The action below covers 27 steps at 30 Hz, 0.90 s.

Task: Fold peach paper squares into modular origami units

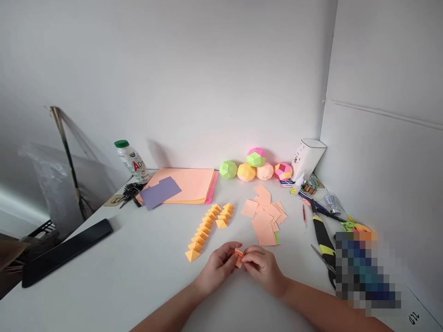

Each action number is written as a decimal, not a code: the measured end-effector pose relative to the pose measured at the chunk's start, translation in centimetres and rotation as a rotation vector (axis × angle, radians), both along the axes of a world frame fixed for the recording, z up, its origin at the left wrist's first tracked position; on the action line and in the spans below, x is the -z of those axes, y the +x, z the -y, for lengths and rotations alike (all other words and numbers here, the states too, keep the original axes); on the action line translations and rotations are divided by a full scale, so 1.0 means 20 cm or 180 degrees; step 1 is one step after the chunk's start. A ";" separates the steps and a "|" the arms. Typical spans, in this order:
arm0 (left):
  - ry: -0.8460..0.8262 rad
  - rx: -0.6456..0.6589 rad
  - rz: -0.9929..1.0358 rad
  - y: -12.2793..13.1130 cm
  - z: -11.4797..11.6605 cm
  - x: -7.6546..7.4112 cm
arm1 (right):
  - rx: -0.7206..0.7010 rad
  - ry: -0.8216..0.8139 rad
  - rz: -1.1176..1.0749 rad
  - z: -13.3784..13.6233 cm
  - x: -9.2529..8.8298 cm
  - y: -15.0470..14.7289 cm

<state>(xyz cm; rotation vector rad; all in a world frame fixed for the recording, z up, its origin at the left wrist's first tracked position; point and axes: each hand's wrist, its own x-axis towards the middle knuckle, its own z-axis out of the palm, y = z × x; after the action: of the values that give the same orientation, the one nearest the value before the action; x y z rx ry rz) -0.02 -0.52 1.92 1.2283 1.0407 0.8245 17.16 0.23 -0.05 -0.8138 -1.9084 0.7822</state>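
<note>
Between my two hands is a small folded piece of orange paper (239,259), held above the table's near middle. My left hand (218,263) is closed, pinching its left side between thumb and fingers. My right hand (265,268) is closed too, its fingertips gripping the right side. Beyond my left hand, folded yellow-orange paper units (202,233) stand in a long row, with a shorter row (224,216) beside it. Past my right hand lies a loose pile of peach paper pieces (265,219), with a bit of green paper (277,238) under it.
Several faceted paper balls (246,172) sit against the wall. Peach sheets (187,182) and a purple paper (160,192) lie at back left, near a bottle (131,160) and keys (133,190). A cutter (323,237) and scissors (331,276) are at right; a black phone-like slab (67,252) is left.
</note>
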 end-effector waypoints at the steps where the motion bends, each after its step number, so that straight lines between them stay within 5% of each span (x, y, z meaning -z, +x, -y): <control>1: 0.0023 -0.0026 -0.0079 0.00 0.00 0.01 | -0.0004 0.0044 0.0046 0.00 0.00 0.00; 14: 0.0193 0.0038 -0.0341 -0.01 0.00 0.02 | -0.0024 0.0083 0.0052 0.01 -0.04 0.00; 27: 0.0389 0.0299 -0.0085 -0.01 0.00 0.00 | -0.0161 -0.0714 -0.0324 -0.01 -0.03 0.01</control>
<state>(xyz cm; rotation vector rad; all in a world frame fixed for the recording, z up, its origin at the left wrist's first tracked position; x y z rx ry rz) -0.29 -0.52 1.98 1.3845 0.9577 0.8101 17.41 0.52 0.49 -0.8464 -1.7778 1.0630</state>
